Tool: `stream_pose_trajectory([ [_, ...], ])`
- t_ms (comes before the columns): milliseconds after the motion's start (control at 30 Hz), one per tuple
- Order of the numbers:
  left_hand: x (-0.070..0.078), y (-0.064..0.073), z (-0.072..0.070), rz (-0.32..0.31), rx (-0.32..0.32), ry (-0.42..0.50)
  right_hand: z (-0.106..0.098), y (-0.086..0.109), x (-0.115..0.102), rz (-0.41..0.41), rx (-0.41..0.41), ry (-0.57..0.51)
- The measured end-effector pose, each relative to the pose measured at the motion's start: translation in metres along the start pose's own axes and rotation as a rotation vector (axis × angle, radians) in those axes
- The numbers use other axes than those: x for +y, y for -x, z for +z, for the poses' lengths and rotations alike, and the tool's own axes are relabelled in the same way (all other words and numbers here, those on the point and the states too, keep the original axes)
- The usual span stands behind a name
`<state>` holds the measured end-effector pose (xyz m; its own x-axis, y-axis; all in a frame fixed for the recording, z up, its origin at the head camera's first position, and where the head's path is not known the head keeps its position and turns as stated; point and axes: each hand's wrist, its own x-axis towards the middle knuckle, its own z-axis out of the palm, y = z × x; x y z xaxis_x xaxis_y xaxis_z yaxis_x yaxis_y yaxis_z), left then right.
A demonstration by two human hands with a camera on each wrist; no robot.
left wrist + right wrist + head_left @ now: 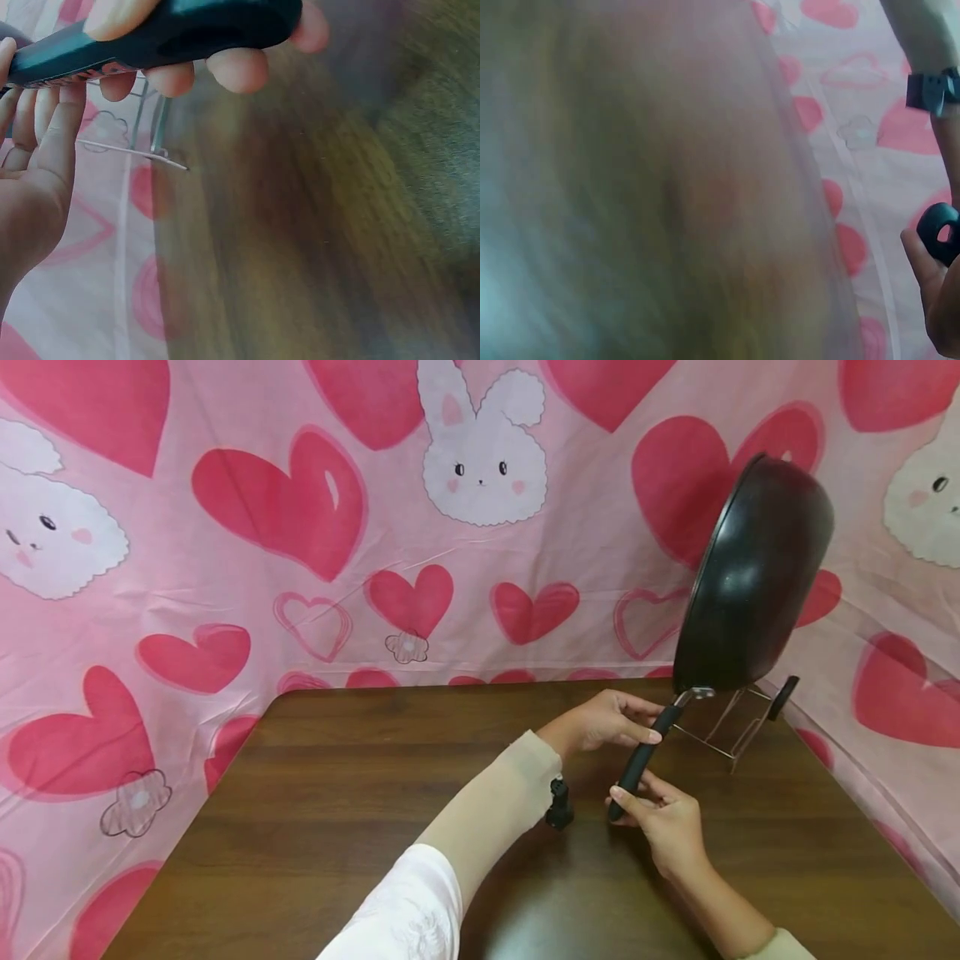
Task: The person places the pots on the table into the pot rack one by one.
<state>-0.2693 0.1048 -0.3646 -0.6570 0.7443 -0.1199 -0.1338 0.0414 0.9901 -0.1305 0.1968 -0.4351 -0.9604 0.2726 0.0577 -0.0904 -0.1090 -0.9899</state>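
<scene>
You hold the black pan point(757, 585) tilted on its side, its bowl higher than the wire rack point(733, 755) and its handle point(637, 768) slanting down to the left of this rack, towards you. Whether pan and rack touch cannot be told. The grip of your left hand point(603, 722) pinches the handle near the pan, left of the rack; the grip of your right hand point(667, 827) pinches the handle's end, nearer to you than the rack. Probably the pan is stiff, not fragile, and heavy at the bowl, so it may turn in a light pinch. The bowl looks smooth, perhaps slippery; it seems better to wrap 2 hands fully around the handle.
</scene>
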Motion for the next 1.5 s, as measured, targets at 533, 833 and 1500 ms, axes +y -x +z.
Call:
stream_pose_trajectory([
  [533,-0.03,0.009,0.005,-0.09,0.023,0.025,0.007,0.027,0.001,0.164,0.02,-0.004],
  [833,-0.041,0.01,0.006,-0.12,0.039,0.047,0.003,0.03,0.004,0.211,-0.03,0.012],
  [1500,-0.06,0.001,0.006,-0.123,0.089,0.112,-0.022,0.006,0.012,0.351,-0.064,0.084],
])
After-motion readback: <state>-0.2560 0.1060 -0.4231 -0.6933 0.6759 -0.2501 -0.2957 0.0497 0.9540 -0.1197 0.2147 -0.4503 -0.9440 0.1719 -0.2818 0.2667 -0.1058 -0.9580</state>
